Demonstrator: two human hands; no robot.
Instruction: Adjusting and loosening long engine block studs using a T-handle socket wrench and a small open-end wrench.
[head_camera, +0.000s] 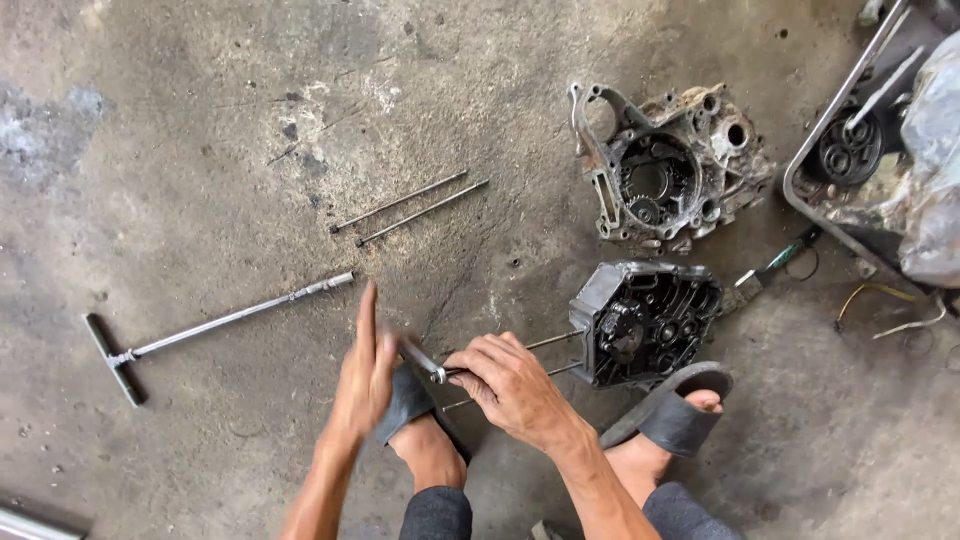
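Observation:
My right hand (510, 385) is closed around a thin metal stud rod (555, 341) that sticks out of a dark engine crankcase half (645, 322) lying on the concrete floor. My left hand (365, 375) has its fingers stretched flat, pressed against the end of a small metal tool (422, 362) that meets the rod at my right hand. A second thin rod (565, 370) runs from the case just below. Both my feet in dark sandals (680, 410) rest on the floor beneath my hands.
A long T-handle wrench (200, 328) lies on the floor to the left. Two loose long studs (415, 208) lie further away. A second, dirtier crankcase half (665, 170) sits beyond, a metal tray (815, 150) with parts at the right, a screwdriver (775, 265) beside it.

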